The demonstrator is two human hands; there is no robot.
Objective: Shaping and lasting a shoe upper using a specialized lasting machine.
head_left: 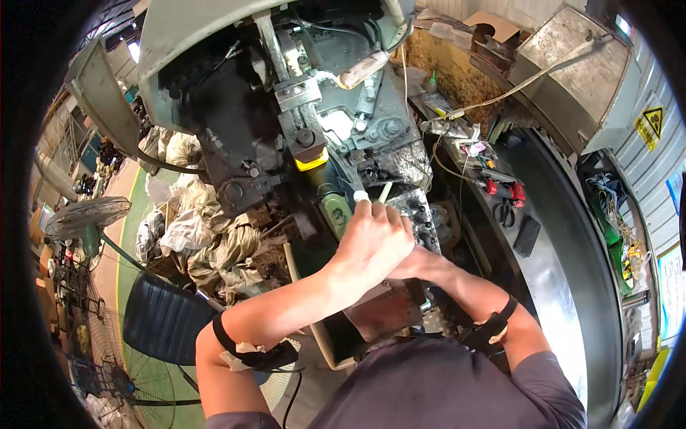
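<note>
My left hand (374, 237) is closed in front of the machine (304, 136), its knuckles facing up. A pale green stick (386, 191) and a white-tipped piece (361, 195) stick out just beyond its fingers. What lies inside the grip is covered. My right hand (409, 264) is tucked behind and under the left one, so its fingers are hidden. Left of the hands, a pale green part with dark recesses (335, 213) sits under the machine's head, below a yellow band (312, 160).
White and tan bags (214, 236) are heaped left of the machine, near a black chair (168, 320) and a fan (88, 218). Along the right runs a dark belt (564, 214); beside it lie scissors (504, 214), a black phone-like slab (527, 237) and a red tool (506, 190).
</note>
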